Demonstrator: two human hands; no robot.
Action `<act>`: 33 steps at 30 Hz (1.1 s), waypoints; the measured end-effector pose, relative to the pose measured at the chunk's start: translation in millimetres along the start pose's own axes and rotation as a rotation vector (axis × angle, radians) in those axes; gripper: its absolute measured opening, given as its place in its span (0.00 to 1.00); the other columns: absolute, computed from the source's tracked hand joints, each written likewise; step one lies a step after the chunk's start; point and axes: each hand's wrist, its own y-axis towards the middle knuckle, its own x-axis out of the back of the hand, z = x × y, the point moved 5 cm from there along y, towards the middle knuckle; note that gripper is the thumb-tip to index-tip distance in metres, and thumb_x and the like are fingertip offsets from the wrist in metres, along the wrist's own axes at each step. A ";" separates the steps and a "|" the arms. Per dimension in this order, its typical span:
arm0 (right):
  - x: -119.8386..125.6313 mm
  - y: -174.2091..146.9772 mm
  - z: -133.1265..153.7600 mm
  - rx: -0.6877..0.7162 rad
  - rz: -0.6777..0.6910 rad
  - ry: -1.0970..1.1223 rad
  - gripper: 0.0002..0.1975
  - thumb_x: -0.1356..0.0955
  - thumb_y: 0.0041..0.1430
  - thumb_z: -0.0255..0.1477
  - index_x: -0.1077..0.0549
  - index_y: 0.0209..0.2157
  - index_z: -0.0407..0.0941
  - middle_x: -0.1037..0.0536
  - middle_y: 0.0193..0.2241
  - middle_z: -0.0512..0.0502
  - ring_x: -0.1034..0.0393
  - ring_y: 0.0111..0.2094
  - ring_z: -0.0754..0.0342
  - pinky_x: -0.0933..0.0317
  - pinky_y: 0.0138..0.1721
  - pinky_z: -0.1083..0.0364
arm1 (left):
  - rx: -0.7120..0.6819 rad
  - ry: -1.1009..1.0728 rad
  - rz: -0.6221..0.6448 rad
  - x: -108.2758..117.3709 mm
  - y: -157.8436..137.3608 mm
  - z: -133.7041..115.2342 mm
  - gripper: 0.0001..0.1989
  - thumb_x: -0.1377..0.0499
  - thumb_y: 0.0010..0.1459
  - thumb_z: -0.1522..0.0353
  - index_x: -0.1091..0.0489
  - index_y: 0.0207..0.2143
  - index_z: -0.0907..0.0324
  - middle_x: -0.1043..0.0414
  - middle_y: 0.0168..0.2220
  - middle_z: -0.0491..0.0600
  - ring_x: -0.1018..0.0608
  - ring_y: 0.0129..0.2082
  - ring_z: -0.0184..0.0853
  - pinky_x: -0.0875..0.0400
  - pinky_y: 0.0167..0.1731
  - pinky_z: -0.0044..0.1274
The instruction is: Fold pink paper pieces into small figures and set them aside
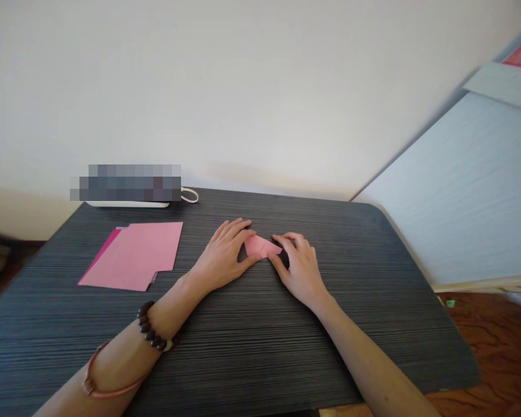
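Observation:
A small folded piece of pink paper (260, 247) lies on the dark table between my two hands. My left hand (226, 252) grips its left side, with the thumb at the near edge and the fingers at the far edge. At the paper's right corner is my right hand (298, 263), its thumb and index finger closing on the tip. The left fingertips partly cover the paper, so its full shape is hidden.
Pink paper sheets (143, 255) lie at the left, with a magenta sheet (103, 255) under them. Behind them stands a blurred-out object with a white base (128, 204) and a white cord loop (190, 196). The dark table (243, 347) meets a wall at the back.

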 end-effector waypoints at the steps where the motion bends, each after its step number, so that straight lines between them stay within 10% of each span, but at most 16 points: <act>1: -0.5 0.3 0.4 0.005 0.001 0.000 0.17 0.37 0.60 0.36 0.34 0.50 0.49 0.34 0.47 0.42 0.38 0.46 0.46 0.44 0.45 0.46 | 0.001 -0.007 -0.009 0.9 0.2 -1.0 0.23 0.46 0.57 0.57 0.36 0.51 0.59 0.41 0.58 0.53 0.43 0.60 0.42 0.54 0.60 0.39; 33: -1.4 11.0 2.4 0.153 0.018 0.146 0.10 0.37 0.61 0.30 0.27 0.41 0.50 0.28 0.37 0.47 0.36 0.40 0.52 0.42 0.43 0.50 | -0.029 -0.090 -0.033 3.8 -1.4 1.9 0.15 0.45 0.57 0.67 0.30 0.48 0.54 0.34 0.44 0.51 0.35 0.46 0.41 0.37 0.50 0.36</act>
